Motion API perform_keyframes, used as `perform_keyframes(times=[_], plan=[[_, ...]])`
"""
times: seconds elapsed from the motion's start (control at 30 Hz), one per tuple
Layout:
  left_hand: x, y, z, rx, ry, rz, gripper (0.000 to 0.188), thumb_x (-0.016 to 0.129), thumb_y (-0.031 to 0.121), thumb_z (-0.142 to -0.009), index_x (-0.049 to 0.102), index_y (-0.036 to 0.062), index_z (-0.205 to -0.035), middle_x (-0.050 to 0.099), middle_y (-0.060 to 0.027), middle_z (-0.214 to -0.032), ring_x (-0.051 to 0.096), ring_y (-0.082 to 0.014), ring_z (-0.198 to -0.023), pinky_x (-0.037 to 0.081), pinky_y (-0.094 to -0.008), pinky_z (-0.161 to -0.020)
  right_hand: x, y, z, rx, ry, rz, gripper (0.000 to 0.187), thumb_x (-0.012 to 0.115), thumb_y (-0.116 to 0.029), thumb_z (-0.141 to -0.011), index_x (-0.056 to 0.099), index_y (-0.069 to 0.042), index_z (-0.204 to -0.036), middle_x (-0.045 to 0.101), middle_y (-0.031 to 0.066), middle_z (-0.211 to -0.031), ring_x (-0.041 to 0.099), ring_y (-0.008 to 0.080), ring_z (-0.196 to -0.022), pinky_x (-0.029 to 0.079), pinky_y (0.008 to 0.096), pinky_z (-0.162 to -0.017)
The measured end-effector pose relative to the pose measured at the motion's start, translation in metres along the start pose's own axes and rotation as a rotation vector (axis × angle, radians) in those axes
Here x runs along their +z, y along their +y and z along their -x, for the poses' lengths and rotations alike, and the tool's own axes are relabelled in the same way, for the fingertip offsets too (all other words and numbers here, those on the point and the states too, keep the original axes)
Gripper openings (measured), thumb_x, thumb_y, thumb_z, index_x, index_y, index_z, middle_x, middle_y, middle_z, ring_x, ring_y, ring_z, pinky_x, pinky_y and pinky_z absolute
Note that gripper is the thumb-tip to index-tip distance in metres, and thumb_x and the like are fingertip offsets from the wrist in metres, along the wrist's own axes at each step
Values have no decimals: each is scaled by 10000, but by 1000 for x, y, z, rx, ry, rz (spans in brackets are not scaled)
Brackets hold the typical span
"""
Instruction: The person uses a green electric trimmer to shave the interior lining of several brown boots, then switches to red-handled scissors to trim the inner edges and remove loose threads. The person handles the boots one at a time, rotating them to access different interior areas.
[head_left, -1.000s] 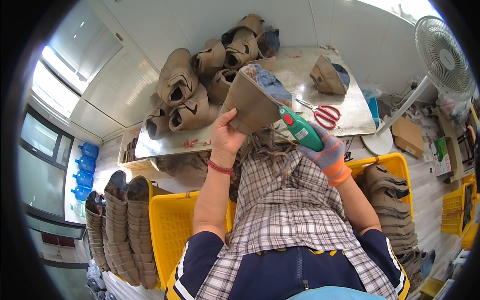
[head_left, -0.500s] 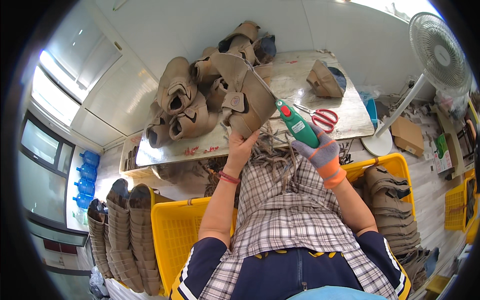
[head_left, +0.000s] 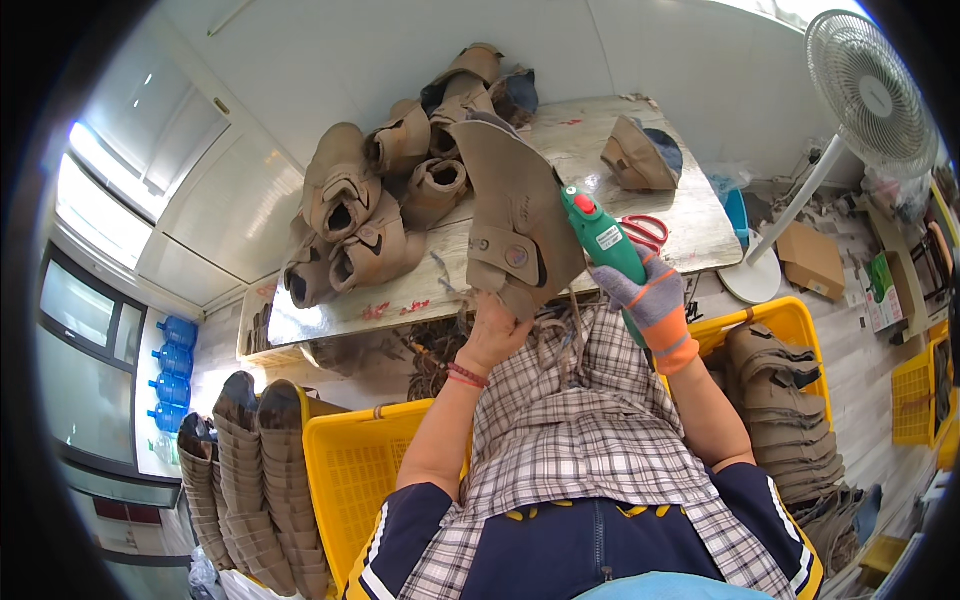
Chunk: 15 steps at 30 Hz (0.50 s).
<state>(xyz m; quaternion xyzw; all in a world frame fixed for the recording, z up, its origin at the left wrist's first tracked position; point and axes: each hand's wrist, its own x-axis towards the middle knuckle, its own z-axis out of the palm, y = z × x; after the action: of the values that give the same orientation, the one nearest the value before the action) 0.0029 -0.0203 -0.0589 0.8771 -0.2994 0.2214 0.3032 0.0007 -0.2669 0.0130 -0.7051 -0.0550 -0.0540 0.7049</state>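
My left hand [head_left: 492, 335], bare with a red bracelet at the wrist, grips the lower end of a brown shoe upper [head_left: 520, 215] with a strap and a round badge. The piece stands up above the table's near edge. In a grey and orange glove, my right hand [head_left: 652, 308] is closed around a green handheld power tool [head_left: 612, 240] with a red button. The tool's front end sits beside the upper's right edge; its working tip is hidden behind the upper. Red-handled scissors [head_left: 648, 231] lie on the table just beyond the tool, partly covered by it.
More brown shoe uppers [head_left: 345, 185] are heaped on the white table [head_left: 695, 225]; a single upper [head_left: 640, 155] sits at its right. Scraps hang over my lap. Yellow crates [head_left: 335, 450] flank me, with stacked uppers [head_left: 285, 475] at left. A fan [head_left: 870, 95] stands at right.
The shoe upper has been turned so its badge side faces me more squarely, and it sits a little further right. The green tool has tilted more upright and now overlaps the scissors.
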Motion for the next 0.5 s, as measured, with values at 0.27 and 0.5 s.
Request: perform_keyframes(times=[0.27, 0.5], plan=[[-11, 8, -37, 147, 65, -62, 329, 653, 51, -772, 602, 11, -1095, 586, -155, -1139, 527, -357, -1107, 403, -432, -952, -27, -6, -25, 62, 109, -133, 373, 755, -210, -793, 626, 1, -1072, 600, -15, -726, 501, 43, -545, 389, 199, -488], [-118, -91, -206, -61, 335, 89, 413, 743, 127, -748, 564, -27, -1086, 635, -182, -1069, 611, -306, -992, 473, -378, -861, -73, 14, -14, 122, 238, -132, 317, 718, -229, -821, 620, -14, -1032, 562, -13, -667, 493, 63, -518, 371, 206, -478]])
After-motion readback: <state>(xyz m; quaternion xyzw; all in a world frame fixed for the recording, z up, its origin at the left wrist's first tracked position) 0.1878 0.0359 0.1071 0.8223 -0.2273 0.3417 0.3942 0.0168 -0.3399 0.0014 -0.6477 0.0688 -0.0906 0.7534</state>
